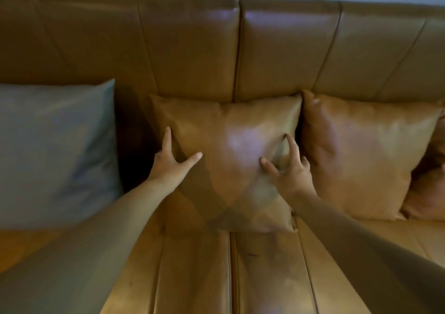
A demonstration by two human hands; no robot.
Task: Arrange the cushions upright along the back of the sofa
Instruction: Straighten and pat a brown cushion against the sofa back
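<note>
Both forearms reach over the sofa seat point(192, 265). The left hand point(168, 163) and right hand point(287, 171) press the middle tan cushion point(231, 149), fingers point(290, 142) spread apart, clamped on nothing. It leans upright on the backrest point(190, 48), between the grey cushion point(55, 149) and right tan cushion point(366, 149). The step looks like final settling; next likely calls for closing the gap on the left.

A tan leather cushion point(231, 159) is stood upright at the middle of the sofa point(187, 48), its top edge leaned against the backrest over the seam between the two back panels. Just beside it on the right, a second tan cushion point(361, 154) is propped upright against the backrest, their near edges almost touching. A further tan cushion point(431, 181) is partly seen behind it at the frame's right edge. A grey-blue cushion point(53, 149) is set upright on the left, apart from the middle one.
</note>
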